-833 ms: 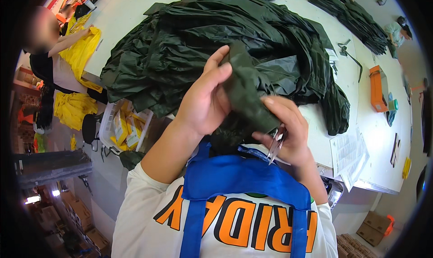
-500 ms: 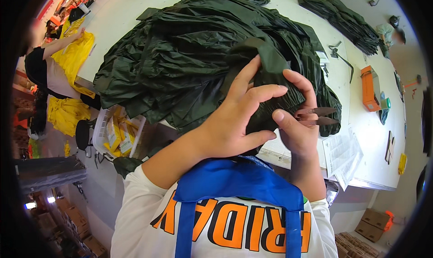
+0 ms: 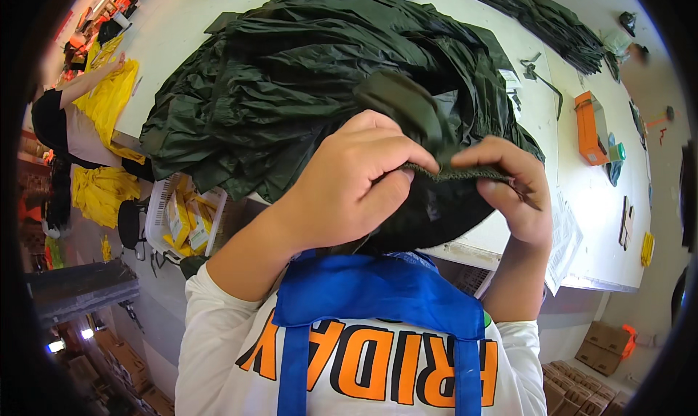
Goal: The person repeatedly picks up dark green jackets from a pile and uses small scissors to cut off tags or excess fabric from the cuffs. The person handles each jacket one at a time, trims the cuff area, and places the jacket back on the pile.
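Note:
Dark green, shiny, thin fabric lies in a large crumpled heap on the white table in front of me. I hold one gathered, stitched edge of it stretched between my hands, close to my body. My left hand pinches that edge between thumb and fingers. On the right, my right hand grips the other end of it, thumb below and fingers above. A loose flap of the green fabric rises blurred behind the fingers. The snips seen earlier in my right hand cannot be made out clearly.
A white basket with yellow packets stands left, below the table edge. At far left a person handles yellow fabric. On the right lie an orange box, printed sheets and another green pile.
My hands have turned and closed on the fabric edge, pulling it straight between them. The right hand moved outward; the snip blades no longer show clearly. The view shifted slightly.

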The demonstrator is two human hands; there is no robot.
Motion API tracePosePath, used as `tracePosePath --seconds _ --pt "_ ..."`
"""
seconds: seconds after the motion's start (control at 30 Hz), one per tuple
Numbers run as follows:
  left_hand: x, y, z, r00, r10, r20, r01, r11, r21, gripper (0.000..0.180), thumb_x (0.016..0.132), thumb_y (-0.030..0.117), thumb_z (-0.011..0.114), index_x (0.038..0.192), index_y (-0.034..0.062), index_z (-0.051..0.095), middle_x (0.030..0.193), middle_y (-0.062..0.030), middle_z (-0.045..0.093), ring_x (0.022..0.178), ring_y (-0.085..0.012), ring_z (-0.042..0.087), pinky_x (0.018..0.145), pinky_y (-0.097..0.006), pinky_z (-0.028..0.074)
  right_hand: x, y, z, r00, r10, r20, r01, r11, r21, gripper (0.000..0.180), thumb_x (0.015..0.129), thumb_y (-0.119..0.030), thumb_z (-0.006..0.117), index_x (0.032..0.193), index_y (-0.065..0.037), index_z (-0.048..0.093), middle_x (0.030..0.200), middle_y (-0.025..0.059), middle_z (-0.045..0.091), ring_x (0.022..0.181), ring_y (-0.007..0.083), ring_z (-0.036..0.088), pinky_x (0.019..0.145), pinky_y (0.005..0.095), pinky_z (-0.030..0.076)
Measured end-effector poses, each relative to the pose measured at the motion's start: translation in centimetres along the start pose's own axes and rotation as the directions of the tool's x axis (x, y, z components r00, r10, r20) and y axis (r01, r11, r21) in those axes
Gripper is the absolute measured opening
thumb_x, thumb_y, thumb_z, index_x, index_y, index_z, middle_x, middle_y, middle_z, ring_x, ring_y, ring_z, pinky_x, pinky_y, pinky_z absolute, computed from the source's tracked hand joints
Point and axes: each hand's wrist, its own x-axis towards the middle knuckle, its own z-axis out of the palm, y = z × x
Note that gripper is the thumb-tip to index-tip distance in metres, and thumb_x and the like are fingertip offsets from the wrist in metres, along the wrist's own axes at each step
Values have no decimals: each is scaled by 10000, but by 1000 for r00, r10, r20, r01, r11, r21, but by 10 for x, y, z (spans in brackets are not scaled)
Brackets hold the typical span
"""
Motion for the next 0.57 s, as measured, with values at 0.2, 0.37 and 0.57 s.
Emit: tracePosePath --seconds 0.2,0.37,0.57 --pt "-21 -1 23 859 -440 262 472 483 -738 221 865 83 479 996 -65 578 878 -42 624 785 -66 545 729 -222 444 -17 42 5 931 318 179 -365 833 416 156 819 -76 569 887 57 615 748 3 575 647 43 465 573 198 351" --pt "-26 -4 29 876 -449 176 438 585 -683 213 818 89 626 995 -31 612 895 -53 636 822 -89 569 748 -229 451 -32 64 22 984 159 83 -175 950 259 160 788 -62 591 916 24 634 706 17 531 622 82 451 562 230 347" --pt "-37 -11 29 985 -156 -68 142 974 -178 212 780 46 663 989 18 634 899 -78 658 800 -213 622 749 -255 470 -39 42 22 997 64 47 -57 990 -126 209 729 -45 622 934 -31 659 716 60 513 617 147 468 544 240 346"
